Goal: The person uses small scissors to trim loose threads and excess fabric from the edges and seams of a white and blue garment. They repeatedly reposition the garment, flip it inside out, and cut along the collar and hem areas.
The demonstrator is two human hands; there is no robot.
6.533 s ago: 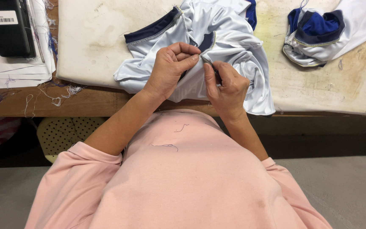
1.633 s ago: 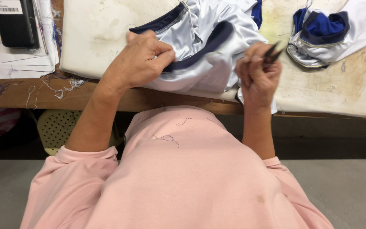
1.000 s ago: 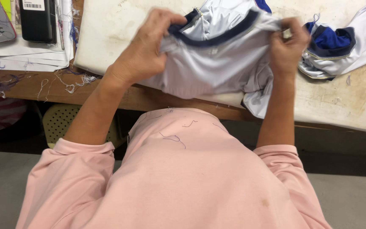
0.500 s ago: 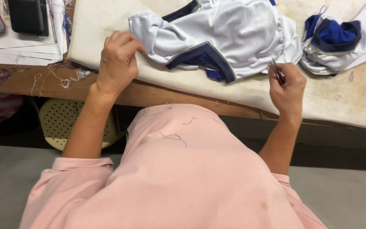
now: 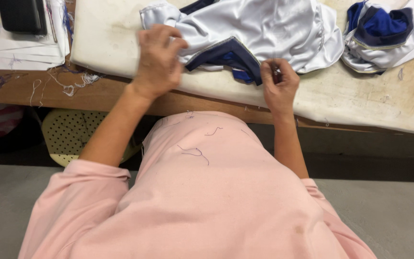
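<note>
White garment [image 5: 264,29] with navy trim lies crumpled at upper centre of the frame, on a stained pale pad [image 5: 360,96] covering the counter [image 5: 34,91]. Left hand [image 5: 156,60], left of centre, fingers curled and pinching the garment's white edge. Right hand [image 5: 279,84], centre right, fingers closed on a small dark tool, tip touching the navy trim [image 5: 221,52]; tool mostly hidden. Second white-and-blue garment [image 5: 384,29] bunched at upper right. Papers [image 5: 15,48] at upper left.

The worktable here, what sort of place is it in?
Probably a garment sewing workshop. The padded table holds a white and navy garment, a second one lies aside, and loose thread trimmings litter the wooden edge.
</note>
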